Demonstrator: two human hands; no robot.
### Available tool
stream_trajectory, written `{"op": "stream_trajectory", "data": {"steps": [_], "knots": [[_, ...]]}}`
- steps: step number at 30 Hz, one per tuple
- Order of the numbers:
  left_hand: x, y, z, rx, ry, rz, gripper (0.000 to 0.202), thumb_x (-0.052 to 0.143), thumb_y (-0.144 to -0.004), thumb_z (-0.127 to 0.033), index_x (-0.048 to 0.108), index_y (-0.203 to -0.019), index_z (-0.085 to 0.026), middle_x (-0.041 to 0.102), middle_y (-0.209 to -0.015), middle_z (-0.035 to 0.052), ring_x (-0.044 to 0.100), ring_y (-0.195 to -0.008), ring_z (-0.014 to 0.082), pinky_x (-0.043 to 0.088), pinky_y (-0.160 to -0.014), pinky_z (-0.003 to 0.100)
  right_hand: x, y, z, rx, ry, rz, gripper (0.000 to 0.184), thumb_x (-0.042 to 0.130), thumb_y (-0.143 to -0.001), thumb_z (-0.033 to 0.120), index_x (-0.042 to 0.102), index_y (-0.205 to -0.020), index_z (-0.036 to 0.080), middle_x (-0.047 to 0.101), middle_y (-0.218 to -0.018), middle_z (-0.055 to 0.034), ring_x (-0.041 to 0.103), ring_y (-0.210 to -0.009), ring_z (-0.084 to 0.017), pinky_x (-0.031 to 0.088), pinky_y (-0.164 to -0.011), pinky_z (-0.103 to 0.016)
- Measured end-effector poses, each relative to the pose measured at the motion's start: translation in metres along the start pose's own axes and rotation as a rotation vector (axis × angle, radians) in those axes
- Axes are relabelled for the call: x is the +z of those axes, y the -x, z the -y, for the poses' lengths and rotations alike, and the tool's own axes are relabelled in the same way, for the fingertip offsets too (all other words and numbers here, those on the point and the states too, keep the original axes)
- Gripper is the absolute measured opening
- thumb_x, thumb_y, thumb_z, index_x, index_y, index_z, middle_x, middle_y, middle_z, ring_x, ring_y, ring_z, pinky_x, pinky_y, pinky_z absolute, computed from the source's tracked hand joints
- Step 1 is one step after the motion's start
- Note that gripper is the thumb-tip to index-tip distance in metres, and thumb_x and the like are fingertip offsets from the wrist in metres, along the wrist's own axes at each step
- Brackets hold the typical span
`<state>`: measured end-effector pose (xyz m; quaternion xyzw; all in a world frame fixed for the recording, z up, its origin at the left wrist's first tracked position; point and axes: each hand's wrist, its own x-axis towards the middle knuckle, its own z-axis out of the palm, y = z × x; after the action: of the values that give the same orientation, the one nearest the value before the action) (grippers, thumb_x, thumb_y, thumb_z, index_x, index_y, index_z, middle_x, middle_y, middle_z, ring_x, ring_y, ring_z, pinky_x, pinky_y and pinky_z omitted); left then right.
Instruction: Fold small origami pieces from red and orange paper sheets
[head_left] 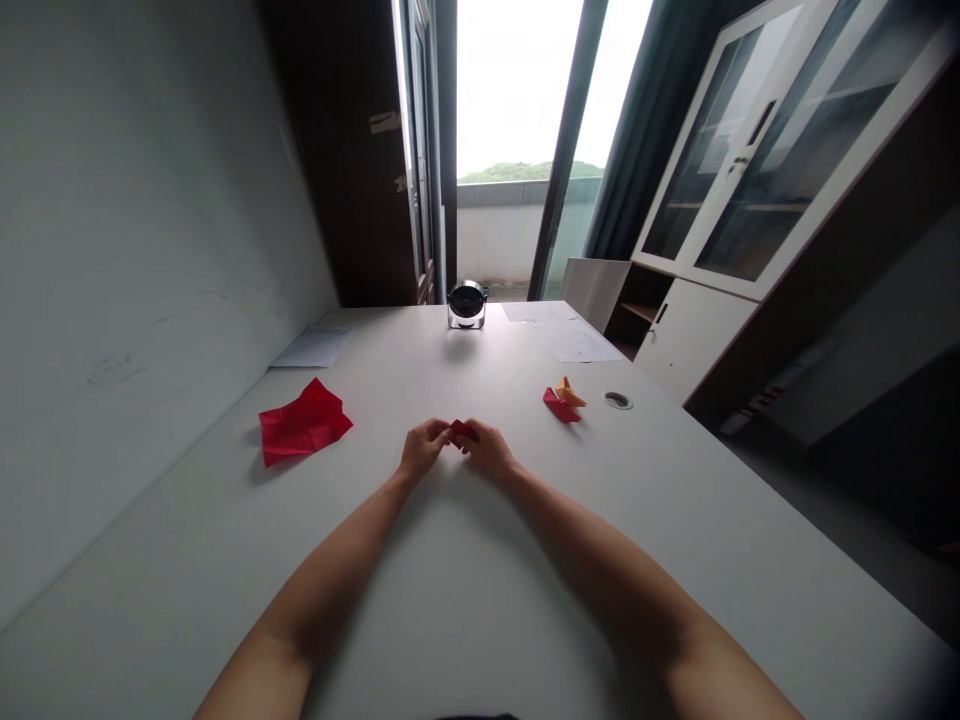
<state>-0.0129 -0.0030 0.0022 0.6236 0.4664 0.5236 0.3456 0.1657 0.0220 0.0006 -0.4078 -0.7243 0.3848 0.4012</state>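
A small folded piece of red paper point(460, 431) is held between my two hands, over the middle of the white table. My left hand point(425, 444) pinches its left side with thumb and fingers. On the opposite side, my right hand point(487, 447) grips the paper, its fingers covering part of it. The exact folds are too small to make out. Away to the left lies a creased, unfolded sheet of red paper point(304, 423). To the right sit a red folded paper figure point(561, 406) and an orange folded paper figure point(571, 392), touching or overlapping.
A small round black device on a stand point(466, 300) is at the table's far end. White paper sheets point(577, 340) lie at the back right, and more paper point(311, 347) by the left wall. A round cable hole point(617, 400) is near the right edge of the table point(465, 600).
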Motion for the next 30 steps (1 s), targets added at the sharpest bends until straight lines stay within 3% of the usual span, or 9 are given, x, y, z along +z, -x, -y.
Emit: {"op": "stream_trajectory", "data": {"steps": [5,11,15,20,30], "knots": [[-0.004,0.002,-0.006,0.026,-0.160,0.014,0.025,0.061,-0.088,-0.043,0.072,-0.092,-0.021,0.074,-0.081,0.0037,0.068,-0.069,0.0168,0.053,-0.067,0.028,0.001,0.001,-0.001,-0.035,0.081,-0.055,0.013,0.060,-0.086,0.033,0.065,-0.083,0.021,0.068,-0.068,0.0009,0.061,-0.061,-0.014,0.044,-0.058,-0.023],[-0.005,0.002,-0.009,0.100,-0.277,-0.048,0.023,0.061,-0.088,-0.042,0.073,-0.089,-0.022,0.073,-0.088,0.0047,0.066,-0.070,0.0160,0.053,-0.067,0.028,-0.008,0.000,-0.002,-0.158,0.086,-0.147,0.015,0.057,-0.089,0.031,0.068,-0.090,0.021,0.070,-0.086,-0.0037,0.062,-0.071,-0.015,0.048,-0.069,-0.027],[-0.006,0.003,-0.012,0.119,-0.249,-0.061,0.022,0.062,-0.087,-0.041,0.073,-0.090,-0.022,0.071,-0.091,0.0056,0.066,-0.074,0.0162,0.054,-0.068,0.028,-0.012,0.001,-0.001,-0.230,0.175,-0.123,0.017,0.058,-0.091,0.032,0.069,-0.083,0.021,0.066,-0.086,-0.0043,0.059,-0.069,-0.014,0.046,-0.067,-0.026],[-0.007,0.004,-0.017,0.160,-0.163,-0.059,0.016,0.066,-0.085,-0.036,0.074,-0.090,-0.022,0.070,-0.090,0.0064,0.067,-0.080,0.0179,0.054,-0.070,0.030,-0.011,0.006,0.008,-0.248,0.242,-0.091,0.015,0.059,-0.091,0.032,0.070,-0.087,0.023,0.063,-0.086,-0.0031,0.056,-0.068,-0.013,0.044,-0.069,-0.025],[-0.006,0.003,-0.016,0.114,-0.083,0.010,0.009,0.069,-0.078,-0.026,0.068,-0.073,-0.018,0.068,-0.079,0.0036,0.064,-0.074,0.0163,0.051,-0.069,0.028,-0.014,0.009,0.019,-0.235,0.289,-0.062,0.018,0.058,-0.091,0.034,0.068,-0.082,0.022,0.059,-0.085,-0.0029,0.051,-0.066,-0.013,0.041,-0.066,-0.025]]}}
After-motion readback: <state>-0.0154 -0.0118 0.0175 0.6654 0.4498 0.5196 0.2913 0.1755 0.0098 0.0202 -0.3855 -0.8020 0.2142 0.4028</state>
